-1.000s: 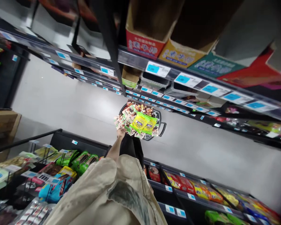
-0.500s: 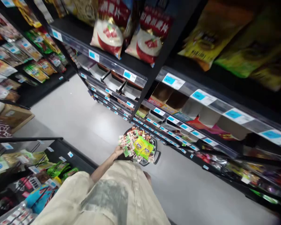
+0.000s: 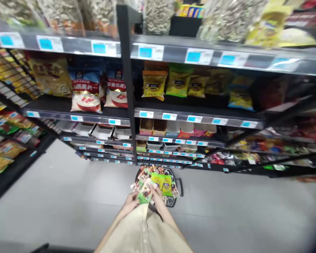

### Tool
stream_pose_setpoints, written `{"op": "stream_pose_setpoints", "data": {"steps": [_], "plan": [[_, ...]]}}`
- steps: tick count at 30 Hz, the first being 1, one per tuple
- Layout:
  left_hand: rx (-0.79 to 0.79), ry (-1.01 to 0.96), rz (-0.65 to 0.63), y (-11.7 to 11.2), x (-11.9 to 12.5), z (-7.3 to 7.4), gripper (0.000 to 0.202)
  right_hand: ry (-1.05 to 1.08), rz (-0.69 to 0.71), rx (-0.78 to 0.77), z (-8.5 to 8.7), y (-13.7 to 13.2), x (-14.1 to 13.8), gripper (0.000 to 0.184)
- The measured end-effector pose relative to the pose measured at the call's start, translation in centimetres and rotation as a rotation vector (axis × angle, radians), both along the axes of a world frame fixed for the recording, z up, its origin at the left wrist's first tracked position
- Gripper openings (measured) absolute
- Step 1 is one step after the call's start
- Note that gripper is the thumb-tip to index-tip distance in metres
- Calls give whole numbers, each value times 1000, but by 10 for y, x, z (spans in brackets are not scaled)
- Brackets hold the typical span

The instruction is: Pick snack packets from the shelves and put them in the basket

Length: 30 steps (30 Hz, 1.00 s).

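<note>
Both hands are low in the head view, in front of my shirt. My left hand [image 3: 131,201] is closed on the lower left edge of a white and green snack packet [image 3: 146,190]. The fingers of my right hand [image 3: 157,195] close on the same packet's right side. Beneath and beyond it is a black basket [image 3: 177,199] with a handle at its right. Two yellow-green snack bags [image 3: 167,185] lie in the basket beside the packet, with several other small packs [image 3: 175,190] around them. My right hand partly covers the nearer bags.
Dark shelving with blue and white price tags [image 3: 146,115] stands ahead, stocked with oatmeal bags [image 3: 85,92] and yellow snack bags [image 3: 154,84]. Open cardboard boxes [image 3: 172,128] fill a lower shelf. Another rack [image 3: 15,154] stands at the left, across grey floor [image 3: 94,196].
My view has turned and levelled toward the shelves. My right hand, mostly hidden before, has come up to the white and green packet, which both hands now hold.
</note>
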<state>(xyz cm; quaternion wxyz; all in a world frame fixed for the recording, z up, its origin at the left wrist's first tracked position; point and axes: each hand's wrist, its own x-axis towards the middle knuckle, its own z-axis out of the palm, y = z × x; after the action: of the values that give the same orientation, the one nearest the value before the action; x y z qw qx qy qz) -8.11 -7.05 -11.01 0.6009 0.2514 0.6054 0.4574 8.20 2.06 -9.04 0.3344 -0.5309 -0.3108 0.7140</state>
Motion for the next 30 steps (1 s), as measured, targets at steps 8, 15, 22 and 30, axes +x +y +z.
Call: {"op": "stream_pose_setpoints", "data": {"steps": [8, 15, 22, 30], "plan": [[150, 66, -263, 35, 45, 58, 52, 54, -144, 161, 51, 8, 34, 53], [216, 122, -80, 43, 133, 92, 46, 142, -193, 105, 102, 23, 100, 44], [228, 141, 42, 31, 233, 132, 47, 83, -241, 129, 141, 18, 190, 51], [265, 139, 131, 20, 313, 146, 42, 155, -436, 58, 167, -4, 251, 47]]}}
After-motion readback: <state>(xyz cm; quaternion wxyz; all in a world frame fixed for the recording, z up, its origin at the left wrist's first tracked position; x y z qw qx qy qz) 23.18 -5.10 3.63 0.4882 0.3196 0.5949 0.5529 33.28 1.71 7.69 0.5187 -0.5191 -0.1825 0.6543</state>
